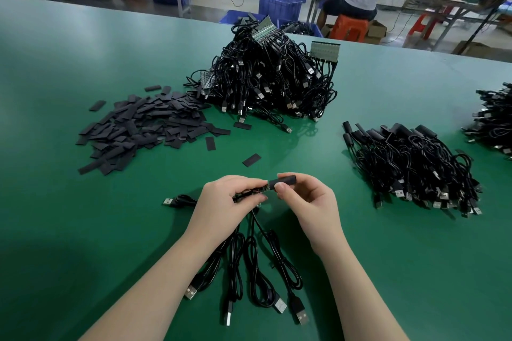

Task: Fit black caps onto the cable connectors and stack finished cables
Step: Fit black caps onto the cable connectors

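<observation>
The right hand [302, 196] pinches a black cap [282, 180] half over the connector [265, 188] pinched by the left hand [230, 196]; next, a straight push seats it.

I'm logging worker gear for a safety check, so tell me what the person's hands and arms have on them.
Nothing shows on them. The left hand and right hand are bare, without gloves, rings or a watch. Both forearms are uncovered right to the bottom edge of the view, with no sleeve showing.

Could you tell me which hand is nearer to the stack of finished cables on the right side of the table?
Right. The right hand lies between the finished stack and the left hand, which sits farther away.
</observation>
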Demonstrator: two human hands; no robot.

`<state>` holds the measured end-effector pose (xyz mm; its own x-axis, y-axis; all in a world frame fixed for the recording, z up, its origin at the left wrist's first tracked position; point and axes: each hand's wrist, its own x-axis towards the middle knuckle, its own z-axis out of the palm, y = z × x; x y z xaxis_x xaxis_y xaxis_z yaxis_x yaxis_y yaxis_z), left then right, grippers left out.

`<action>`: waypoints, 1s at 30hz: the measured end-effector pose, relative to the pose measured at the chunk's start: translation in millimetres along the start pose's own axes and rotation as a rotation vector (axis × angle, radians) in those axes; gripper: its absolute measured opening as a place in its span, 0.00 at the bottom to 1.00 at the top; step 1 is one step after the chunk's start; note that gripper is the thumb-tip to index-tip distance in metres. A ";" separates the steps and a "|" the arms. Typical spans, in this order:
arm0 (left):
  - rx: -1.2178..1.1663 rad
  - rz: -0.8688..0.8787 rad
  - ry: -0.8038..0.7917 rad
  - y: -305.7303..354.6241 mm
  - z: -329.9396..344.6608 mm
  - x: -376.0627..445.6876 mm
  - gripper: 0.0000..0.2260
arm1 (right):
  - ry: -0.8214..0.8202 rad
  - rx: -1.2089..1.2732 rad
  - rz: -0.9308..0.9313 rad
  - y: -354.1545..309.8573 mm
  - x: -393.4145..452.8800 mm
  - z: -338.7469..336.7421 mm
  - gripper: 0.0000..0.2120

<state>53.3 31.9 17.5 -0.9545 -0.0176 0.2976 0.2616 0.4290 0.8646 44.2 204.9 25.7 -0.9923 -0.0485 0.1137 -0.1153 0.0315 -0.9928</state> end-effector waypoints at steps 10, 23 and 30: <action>-0.017 -0.005 -0.012 -1.0 1.4 0.6 0.14 | 0.024 -0.059 -0.033 -0.5 1.0 0.1 0.10; -0.040 0.017 0.007 -2.1 1.3 1.4 0.18 | 0.015 -0.098 -0.057 -1.0 -1.6 7.7 0.09; -0.097 -0.002 0.013 -0.7 1.2 -1.0 0.21 | -0.060 -0.062 -0.033 -1.4 -4.9 11.6 0.14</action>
<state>54.0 32.7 16.2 -0.9534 -0.0304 0.3003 0.2728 0.3390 0.9004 49.7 193.5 26.1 -0.9837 -0.1102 0.1419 -0.1522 0.0907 -0.9842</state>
